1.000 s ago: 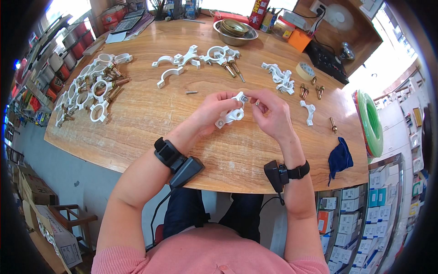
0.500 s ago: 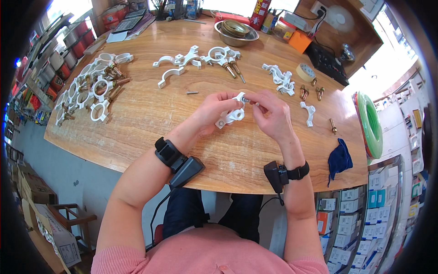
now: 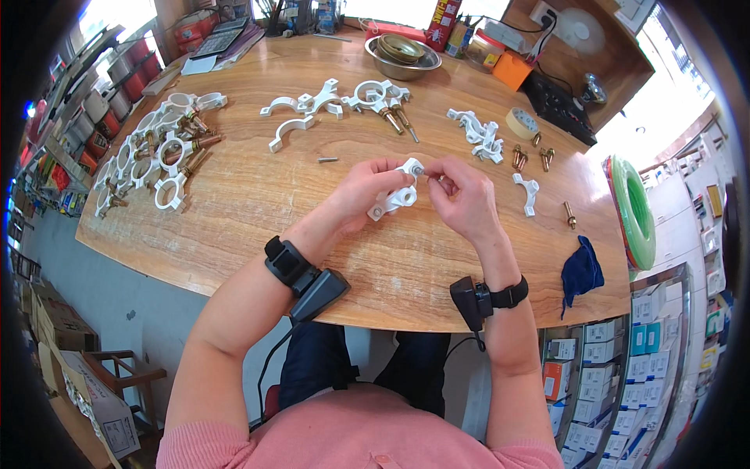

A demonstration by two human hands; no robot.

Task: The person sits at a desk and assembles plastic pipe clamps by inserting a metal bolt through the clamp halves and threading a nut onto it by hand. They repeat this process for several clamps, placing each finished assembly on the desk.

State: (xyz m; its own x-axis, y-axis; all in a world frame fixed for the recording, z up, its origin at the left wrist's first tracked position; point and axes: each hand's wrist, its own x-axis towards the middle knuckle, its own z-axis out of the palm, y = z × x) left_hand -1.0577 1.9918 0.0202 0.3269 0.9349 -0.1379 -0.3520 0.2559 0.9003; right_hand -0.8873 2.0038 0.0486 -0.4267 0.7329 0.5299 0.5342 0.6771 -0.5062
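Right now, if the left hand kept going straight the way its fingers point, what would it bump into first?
The left hand points toward the right hand, with the white plastic clamp held between them. It would likely press that clamp into the right hand's fingers first; they look almost touching.

Clamp (image 3: pixel 397 195) between hands, above table (image 3: pixel 234 211)

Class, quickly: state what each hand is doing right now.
Left hand: closed, holding a white plastic clamp.
Right hand: fingers pinched at the clamp's top end; what they pinch cannot be told.
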